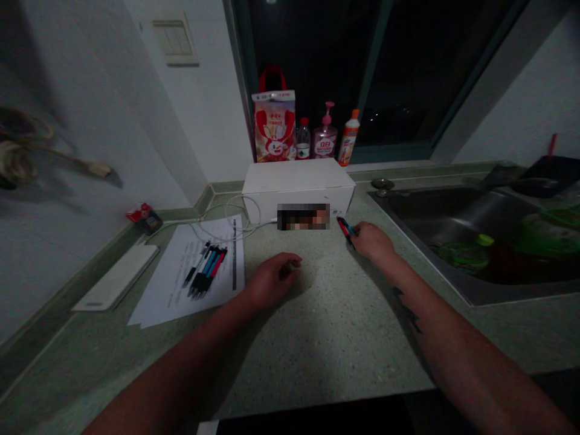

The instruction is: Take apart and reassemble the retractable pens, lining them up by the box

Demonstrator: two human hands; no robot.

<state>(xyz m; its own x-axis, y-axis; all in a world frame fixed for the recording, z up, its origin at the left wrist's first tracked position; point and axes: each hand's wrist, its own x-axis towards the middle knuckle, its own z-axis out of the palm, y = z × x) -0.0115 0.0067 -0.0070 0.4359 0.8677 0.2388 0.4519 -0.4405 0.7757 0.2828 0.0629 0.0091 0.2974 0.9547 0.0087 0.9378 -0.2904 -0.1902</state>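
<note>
My right hand (pixel 372 239) is closed around pens (pixel 345 227), one red and one blue among them, close to the front right corner of a white box (pixel 296 176). Resting low over the counter, my left hand (pixel 274 279) is loosely curled with a gap between thumb and fingers, and nothing shows in it. Left of that hand, several pens (pixel 207 269) in black, white, blue and red lie side by side on printed paper sheets (pixel 181 241).
A pixelated device (pixel 303 216) with a white cable (pixel 203 237) leans at the box. At left are a flat white slab (pixel 116 279) and a small red-and-black packet (pixel 144 217). A metal sink (pixel 430 211) is on the right. Bottles (pixel 325 142) and a bag (pixel 274 130) stand behind the box.
</note>
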